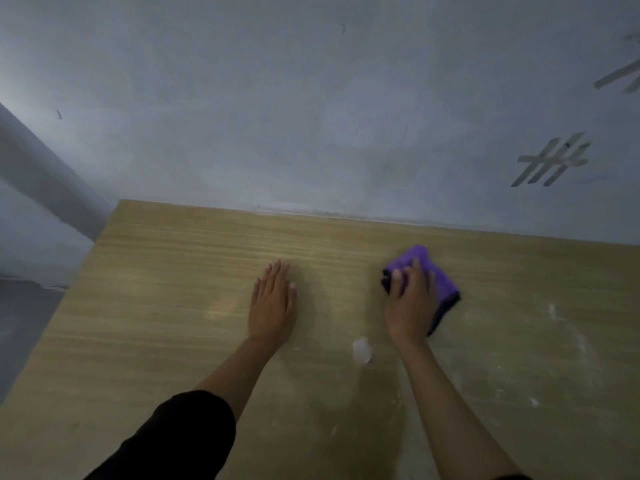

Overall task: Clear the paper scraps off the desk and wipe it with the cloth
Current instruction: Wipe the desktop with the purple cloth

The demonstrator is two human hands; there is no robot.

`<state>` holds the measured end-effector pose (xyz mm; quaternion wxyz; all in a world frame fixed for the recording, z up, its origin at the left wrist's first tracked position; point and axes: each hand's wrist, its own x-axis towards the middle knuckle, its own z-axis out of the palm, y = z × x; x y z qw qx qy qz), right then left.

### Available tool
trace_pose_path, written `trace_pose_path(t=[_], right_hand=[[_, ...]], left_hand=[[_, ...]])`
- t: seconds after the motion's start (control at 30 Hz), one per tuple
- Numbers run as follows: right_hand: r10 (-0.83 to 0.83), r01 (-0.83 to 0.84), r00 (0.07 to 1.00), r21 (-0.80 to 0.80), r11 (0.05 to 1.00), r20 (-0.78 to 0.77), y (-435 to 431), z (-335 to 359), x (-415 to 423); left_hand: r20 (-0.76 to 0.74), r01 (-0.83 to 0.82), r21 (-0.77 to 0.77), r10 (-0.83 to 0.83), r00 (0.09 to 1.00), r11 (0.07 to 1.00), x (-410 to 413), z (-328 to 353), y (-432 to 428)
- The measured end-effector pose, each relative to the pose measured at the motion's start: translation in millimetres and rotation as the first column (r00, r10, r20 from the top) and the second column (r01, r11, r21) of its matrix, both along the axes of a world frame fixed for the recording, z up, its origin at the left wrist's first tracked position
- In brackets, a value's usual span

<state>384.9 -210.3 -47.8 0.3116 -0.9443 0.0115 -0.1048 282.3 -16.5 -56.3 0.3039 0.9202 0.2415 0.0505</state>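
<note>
Nearest, a black sleeve [180,434] covers the person's left upper arm, pushed up above the elbow, and both bare forearms reach forward over the wooden bench [156,341]. Between the two forearms a small white paper scrap [362,350] lies on the wood, just beside the right wrist but apart from it. Pale dusty smears and specks [554,341] mark the bench to the right of the right arm, some in a faint arc.

Further out, the left hand [273,303] lies flat, palm down, on bare wood, its grip spread with the fingers straight and close together, holding nothing. Well to its right, the right hand [410,299] presses down on a purple cloth [443,282]. Its grip is curled over the bunched fabric, fingertips dug into the top folds, with the cloth poking out beyond the fingers and along the right side of the hand. A dark edge of the cloth shows at its left and lower right. The cloth sits on the right-centre part of the bench, not far from the back edge.

Beyond that the bench meets a grey wall [311,116]. On the wall to the right are strips of pale tape [554,161] crossed like a tally mark, and more strips near the top right corner.
</note>
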Motion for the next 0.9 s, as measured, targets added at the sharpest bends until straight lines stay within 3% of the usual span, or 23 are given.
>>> trace_pose_path(t=[0.1, 0.2, 0.23, 0.3, 0.47, 0.57, 0.67, 0.73, 0.8, 0.9], right_hand=[[0.415, -0.415, 0.909, 0.016, 0.91, -0.029, 70.0, 3.9, -9.7], [0.738, -0.755, 0.656, -0.136, 0.641, -0.158, 120.5, -16.1, -23.2], [0.765, -0.776, 0.628, -0.195, 0.6, -0.145, 125.9, -22.6, -19.8], [0.73, -0.721, 0.681, -0.225, 0.656, -0.052, 123.3, -28.5, -4.7], [0.371, -0.371, 0.928, -0.129, 0.919, -0.027, 44.6, -27.4, 55.1], [0.158, -0.167, 0.984, -0.119, 0.979, -0.084, -12.0, -26.8, 75.5], [-0.008, 0.012, 0.997, 0.056, 0.998, -0.073, -17.7, -2.7, 71.3], [0.081, -0.085, 0.996, 0.134, 0.987, 0.04, 12.5, 16.8, 50.9], [0.336, -0.348, 0.936, 0.116, 0.93, 0.107, 57.0, 25.9, 15.9], [0.607, -0.607, 0.794, 0.068, 0.792, 0.022, 110.5, 19.4, -28.8]], left_hand=[[0.075, -0.054, -0.067, 0.059, 0.995, 0.996, 8.8, -2.1, 4.1], [0.14, -0.099, -0.154, 0.121, 0.983, 0.983, 12.4, -6.6, 15.9], [0.146, -0.1, -0.157, 0.123, 0.982, 0.983, 13.3, -8.1, 21.1], [0.144, -0.085, -0.122, 0.103, 0.984, 0.989, 15.7, -9.5, 31.1], [0.091, -0.027, -0.054, 0.032, 0.995, 0.998, 21.3, -9.3, 36.9], [0.113, 0.044, -0.031, -0.04, 0.993, 0.999, 29.2, -8.4, 27.2], [0.199, 0.098, -0.074, -0.082, 0.977, 0.992, 39.4, -2.5, 10.4], [0.283, 0.083, -0.15, -0.038, 0.958, 0.985, 44.4, 6.0, -0.6], [0.391, 0.053, -0.227, 0.041, 0.92, 0.973, 46.2, 14.5, -4.7], [0.446, -0.009, -0.281, 0.139, 0.884, 0.96, 36.6, 16.6, 9.2]])
